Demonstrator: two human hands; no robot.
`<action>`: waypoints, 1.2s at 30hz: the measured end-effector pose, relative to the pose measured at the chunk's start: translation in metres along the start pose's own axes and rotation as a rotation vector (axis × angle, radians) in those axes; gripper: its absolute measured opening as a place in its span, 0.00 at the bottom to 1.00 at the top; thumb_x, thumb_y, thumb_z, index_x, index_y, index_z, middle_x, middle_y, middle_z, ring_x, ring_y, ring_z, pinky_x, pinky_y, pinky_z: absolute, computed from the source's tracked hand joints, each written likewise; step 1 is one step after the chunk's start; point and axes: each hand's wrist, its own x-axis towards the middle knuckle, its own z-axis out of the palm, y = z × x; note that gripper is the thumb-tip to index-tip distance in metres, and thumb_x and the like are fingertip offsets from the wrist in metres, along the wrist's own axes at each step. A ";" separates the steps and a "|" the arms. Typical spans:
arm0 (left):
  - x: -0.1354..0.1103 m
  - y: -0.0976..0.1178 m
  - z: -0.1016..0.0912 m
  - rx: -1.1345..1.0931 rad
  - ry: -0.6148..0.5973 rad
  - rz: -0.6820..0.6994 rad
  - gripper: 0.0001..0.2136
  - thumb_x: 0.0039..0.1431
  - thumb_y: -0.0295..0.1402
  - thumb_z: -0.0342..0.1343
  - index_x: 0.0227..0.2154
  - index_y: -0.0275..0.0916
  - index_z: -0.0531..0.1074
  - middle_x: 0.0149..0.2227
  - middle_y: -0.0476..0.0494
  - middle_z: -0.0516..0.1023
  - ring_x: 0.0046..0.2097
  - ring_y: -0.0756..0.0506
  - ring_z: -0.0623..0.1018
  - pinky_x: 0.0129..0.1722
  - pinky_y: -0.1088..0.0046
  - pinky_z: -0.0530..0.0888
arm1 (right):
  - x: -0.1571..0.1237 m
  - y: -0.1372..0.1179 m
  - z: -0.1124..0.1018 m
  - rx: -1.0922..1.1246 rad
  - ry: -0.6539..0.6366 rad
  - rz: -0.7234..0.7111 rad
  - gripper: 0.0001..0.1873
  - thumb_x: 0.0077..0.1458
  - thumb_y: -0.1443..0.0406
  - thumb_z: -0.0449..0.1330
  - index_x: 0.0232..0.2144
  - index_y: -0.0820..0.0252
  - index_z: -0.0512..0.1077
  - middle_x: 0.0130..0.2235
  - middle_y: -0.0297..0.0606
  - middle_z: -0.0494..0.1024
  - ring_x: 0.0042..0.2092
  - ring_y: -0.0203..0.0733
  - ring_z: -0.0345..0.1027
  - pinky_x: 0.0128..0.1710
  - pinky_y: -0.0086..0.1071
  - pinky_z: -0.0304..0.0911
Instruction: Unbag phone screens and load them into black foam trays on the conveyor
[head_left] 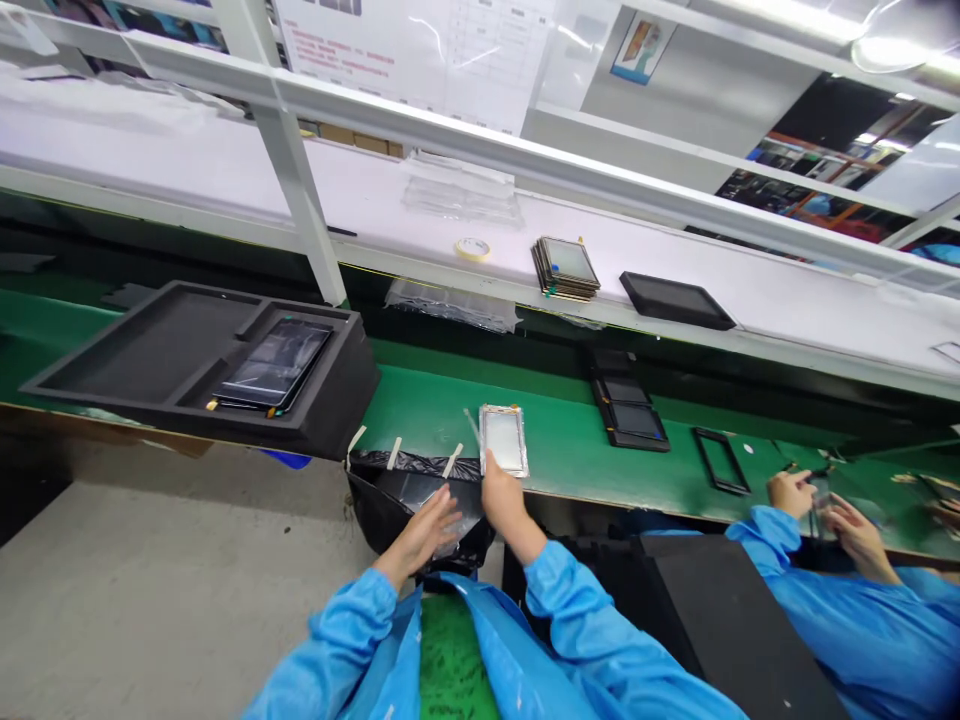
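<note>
My right hand reaches onto the green bench, its fingers at the lower edge of a silver-framed glass panel. The panel lies flat with tape strips on it. My left hand is spread over a clear plastic film that lies across the mouth of a black bin bag. I cannot tell whether those fingers grip the film. Several paper tape tabs stick to the bench edge just above the bag.
A black foam tray holding a tablet panel overhangs the bench at left. Black frames and panels lie to the right. A co-worker's hands hold something transparent at right. A white shelf above carries a panel stack and tape roll.
</note>
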 end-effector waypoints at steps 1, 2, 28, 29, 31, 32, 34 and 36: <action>0.005 0.003 0.010 -0.031 -0.024 0.024 0.33 0.56 0.47 0.66 0.63 0.45 0.65 0.63 0.33 0.71 0.58 0.35 0.76 0.54 0.56 0.74 | -0.018 -0.018 0.004 0.043 0.054 -0.079 0.31 0.64 0.74 0.45 0.68 0.71 0.54 0.51 0.64 0.77 0.51 0.52 0.76 0.50 0.41 0.72; 0.007 0.006 0.017 -0.063 -0.049 0.060 0.32 0.57 0.46 0.65 0.63 0.46 0.65 0.63 0.35 0.72 0.59 0.35 0.76 0.55 0.57 0.73 | -0.034 -0.035 0.006 0.089 0.113 -0.160 0.29 0.64 0.73 0.47 0.67 0.70 0.57 0.55 0.62 0.75 0.55 0.53 0.73 0.53 0.42 0.71; -0.089 0.024 -0.085 -0.193 -0.348 0.037 0.38 0.64 0.54 0.51 0.71 0.44 0.49 0.52 0.28 0.78 0.41 0.40 0.82 0.40 0.65 0.75 | -0.106 -0.117 0.012 0.143 0.197 -1.068 0.10 0.69 0.63 0.51 0.38 0.59 0.71 0.39 0.40 0.75 0.40 0.42 0.68 0.36 0.32 0.63; -0.096 0.025 -0.087 -0.164 -0.347 0.048 0.39 0.63 0.55 0.53 0.71 0.45 0.50 0.54 0.27 0.77 0.43 0.38 0.82 0.42 0.63 0.75 | -0.110 -0.122 0.015 0.120 0.216 -1.074 0.12 0.70 0.64 0.49 0.38 0.60 0.70 0.38 0.40 0.75 0.38 0.41 0.68 0.35 0.32 0.63; -0.109 0.027 -0.091 -0.072 -0.351 0.078 0.40 0.59 0.52 0.61 0.69 0.44 0.54 0.56 0.28 0.76 0.48 0.36 0.81 0.44 0.63 0.75 | -0.113 -0.131 0.021 0.119 0.218 -1.032 0.13 0.70 0.65 0.46 0.38 0.61 0.68 0.35 0.41 0.76 0.34 0.39 0.68 0.31 0.30 0.61; -0.115 0.027 -0.092 -0.017 -0.357 0.092 0.41 0.55 0.47 0.66 0.69 0.44 0.56 0.57 0.29 0.76 0.49 0.36 0.81 0.45 0.63 0.75 | -0.112 -0.134 0.021 0.157 0.204 -0.976 0.13 0.70 0.65 0.46 0.38 0.62 0.68 0.34 0.40 0.76 0.31 0.39 0.68 0.28 0.30 0.60; -0.126 0.025 -0.095 0.084 -0.375 0.098 0.43 0.49 0.36 0.72 0.67 0.45 0.59 0.57 0.32 0.76 0.51 0.34 0.80 0.46 0.62 0.76 | -0.103 -0.134 0.014 0.347 0.139 -0.807 0.11 0.70 0.63 0.47 0.37 0.61 0.66 0.30 0.38 0.75 0.27 0.36 0.68 0.26 0.28 0.58; -0.135 0.021 -0.098 0.141 -0.388 0.074 0.42 0.48 0.31 0.72 0.65 0.46 0.61 0.57 0.32 0.76 0.53 0.32 0.79 0.48 0.56 0.77 | -0.086 -0.122 -0.005 0.677 0.096 -0.560 0.11 0.69 0.60 0.47 0.36 0.58 0.63 0.26 0.33 0.74 0.22 0.35 0.67 0.24 0.27 0.59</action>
